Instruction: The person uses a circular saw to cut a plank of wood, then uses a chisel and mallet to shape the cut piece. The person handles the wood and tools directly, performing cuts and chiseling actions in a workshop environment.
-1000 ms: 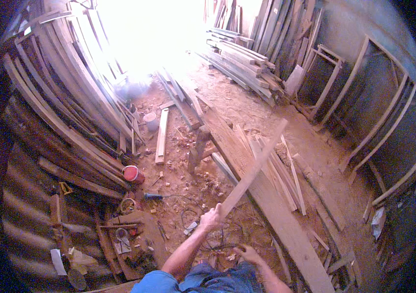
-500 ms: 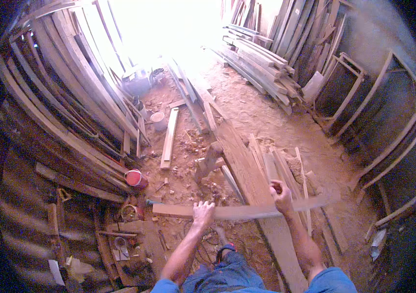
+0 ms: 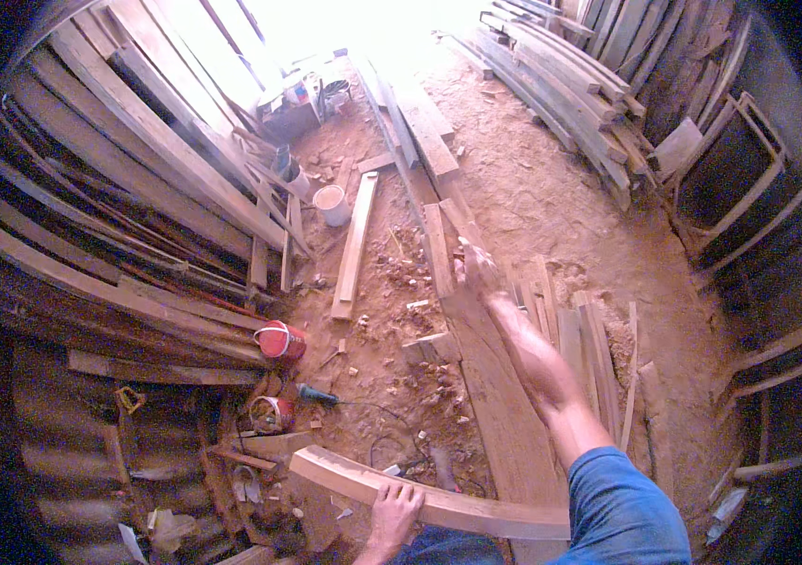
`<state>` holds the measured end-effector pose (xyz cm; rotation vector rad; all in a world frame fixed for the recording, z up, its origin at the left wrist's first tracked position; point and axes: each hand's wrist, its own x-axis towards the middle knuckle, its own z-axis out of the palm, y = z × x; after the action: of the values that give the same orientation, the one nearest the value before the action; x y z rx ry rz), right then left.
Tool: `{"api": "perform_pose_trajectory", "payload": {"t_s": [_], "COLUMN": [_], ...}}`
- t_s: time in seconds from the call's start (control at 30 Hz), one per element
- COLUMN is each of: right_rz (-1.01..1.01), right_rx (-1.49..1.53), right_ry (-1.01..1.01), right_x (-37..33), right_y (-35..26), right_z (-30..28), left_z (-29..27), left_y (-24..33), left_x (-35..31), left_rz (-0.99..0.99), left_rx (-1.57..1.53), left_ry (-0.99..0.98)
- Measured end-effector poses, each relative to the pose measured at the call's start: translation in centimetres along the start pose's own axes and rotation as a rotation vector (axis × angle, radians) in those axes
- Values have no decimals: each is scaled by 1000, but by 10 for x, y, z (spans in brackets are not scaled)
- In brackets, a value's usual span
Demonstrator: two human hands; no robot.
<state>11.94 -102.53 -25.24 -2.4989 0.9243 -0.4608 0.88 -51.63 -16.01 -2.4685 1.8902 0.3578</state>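
My left hand [image 3: 395,512] is closed over a squared wooden beam [image 3: 486,511], which lies crosswise close to my body; its right end is hidden behind my right arm. Stretched far forward, my right hand [image 3: 481,270] hovers at or over the far part of a long wide plank [image 3: 495,405], fingers extended. Just left of those fingers a short wood piece [image 3: 438,250] rests on the plank; whether they touch it is hard to see. A wooden block [image 3: 430,349] juts from the plank's left edge.
Boards lean along the left wall [image 3: 152,179], and a lumber stack [image 3: 561,89] lies at the far right. A red bucket [image 3: 280,341], a pale bucket [image 3: 330,204], a corded power tool [image 3: 316,394] and narrow boards [image 3: 354,250] are on the dusty ground left of the plank.
My right hand has left the beam and reached far forward along the plank. The beam and my left hand have come nearer my body. The whole view has shifted.
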Motion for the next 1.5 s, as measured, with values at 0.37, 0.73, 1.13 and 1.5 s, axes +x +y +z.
{"api": "perform_pose_trajectory", "payload": {"t_s": [0.37, 0.73, 1.13, 1.5], "right_rz": [-303, 143, 63, 432], "right_rx": [146, 557, 276, 106], "right_ry": [170, 82, -635, -307], "right_x": [23, -124, -486, -634], "right_y": [-11, -82, -3, -31], "right_z": [23, 38, -222, -234], "left_z": [-34, 0, -25, -7], "left_y": [4, 6, -8, 2], "left_x": [14, 4, 29, 172], "left_rz": [-69, -46, 102, 546], "left_rx": [-53, -101, -73, 19], "left_ry": [-70, 2, -37, 102]}}
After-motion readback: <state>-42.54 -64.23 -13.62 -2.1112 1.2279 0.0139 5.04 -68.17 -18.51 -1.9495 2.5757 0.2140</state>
